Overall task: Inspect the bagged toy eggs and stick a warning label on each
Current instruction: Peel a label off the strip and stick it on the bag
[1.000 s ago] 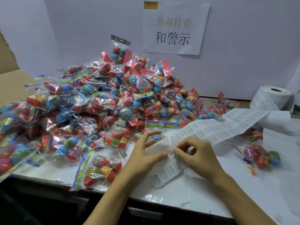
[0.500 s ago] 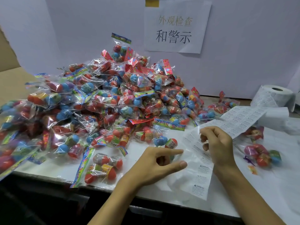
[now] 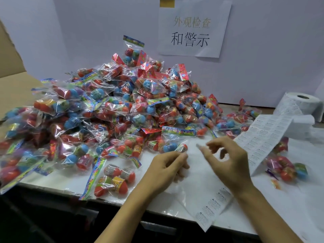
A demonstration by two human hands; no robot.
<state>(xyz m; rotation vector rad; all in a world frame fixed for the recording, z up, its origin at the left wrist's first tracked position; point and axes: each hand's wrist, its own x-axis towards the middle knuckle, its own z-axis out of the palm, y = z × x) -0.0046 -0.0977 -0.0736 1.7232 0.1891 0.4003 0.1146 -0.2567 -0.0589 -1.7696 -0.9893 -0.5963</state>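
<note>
Step in hand: a label appeared to be on its way from the strip to a bag; none was seen stuck yet.
Right hand (image 3: 228, 165): raised above the white table (image 3: 198, 174), fingers curled, thumb and forefinger drawn toward each other. A small pale blur sat at the fingertips; whether it was a peeled label could not be told.
Left hand (image 3: 168, 169): low on the table, fingers curled together, tips pointing at the target bag; whether they pinched its film could not be told.
Target bag (image 3: 172, 141): at the near edge of the pile of bagged toy eggs (image 3: 108, 109), just beyond the left fingertips, forward and left of the right hand. Its printed header ran left to right, so its long axis lay across the reach.
Label strip (image 3: 263, 142): trailed from the roll (image 3: 303, 102) at far right, passing under the right wrist toward the table's front edge.
Nearer hand: left, probably the steadying hand; the right would have to travel forward and left.
Done pile, as judged: one bag (image 3: 287, 168) lay apart at right.
</note>
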